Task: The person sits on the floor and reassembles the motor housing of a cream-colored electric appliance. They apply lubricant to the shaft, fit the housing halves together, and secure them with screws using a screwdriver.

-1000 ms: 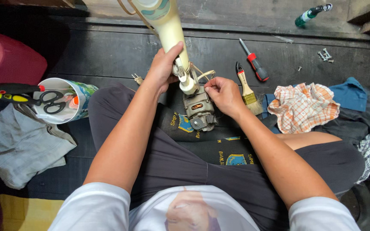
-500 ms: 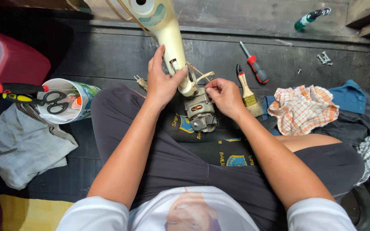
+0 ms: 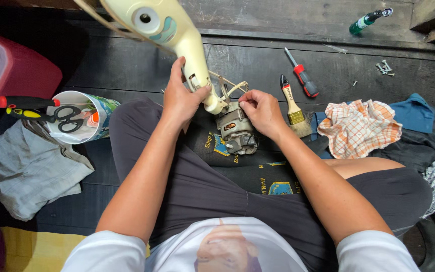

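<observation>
Your cream plastic fan housing (image 3: 177, 35) runs off the top edge, so its upper end is cut off, and where its neck joins the small grey metal motor (image 3: 235, 132) is hard to make out behind your fingers. Your left hand (image 3: 182, 98) wraps closed around the neck, wrist bent inward. Your right hand (image 3: 262, 112) pinches at the motor's top with curled fingertips; what sits between them is hidden. The motor rests on your lap, above the dark wooden floor (image 3: 258, 55).
</observation>
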